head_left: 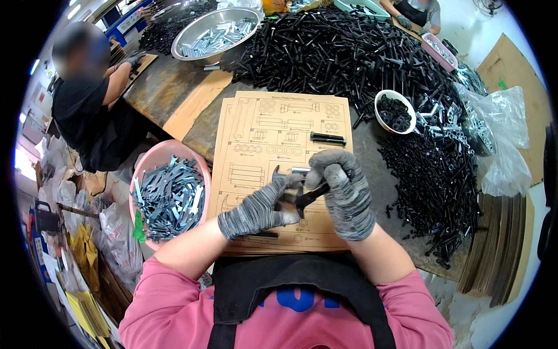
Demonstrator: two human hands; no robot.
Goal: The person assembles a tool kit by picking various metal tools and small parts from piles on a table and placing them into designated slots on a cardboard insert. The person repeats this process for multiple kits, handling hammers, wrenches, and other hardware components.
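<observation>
Both hands wear grey knitted gloves with a speckled, rough weave, and they meet over a flat sheet of brown cardboard [279, 139] printed with thin outlines of parts. The left hand [258, 210] closes its fingers around a flat metal wrench [281, 173], whose curved grey jaw end shows just above the fingertips. The right hand [343, 192] is bent into a loose fist and grasps a black bolt [311, 195], a short matte rod that points toward the left hand and touches it. Another black bolt [328, 138] lies alone on the cardboard, higher up. To the left stands a round pink plastic basin [152, 160] full of flat shiny wrenches. To the right, a small white bowl [379, 102] holds small black pieces, and behind the cardboard a big heap of black bolts [349, 52] covers the table.
</observation>
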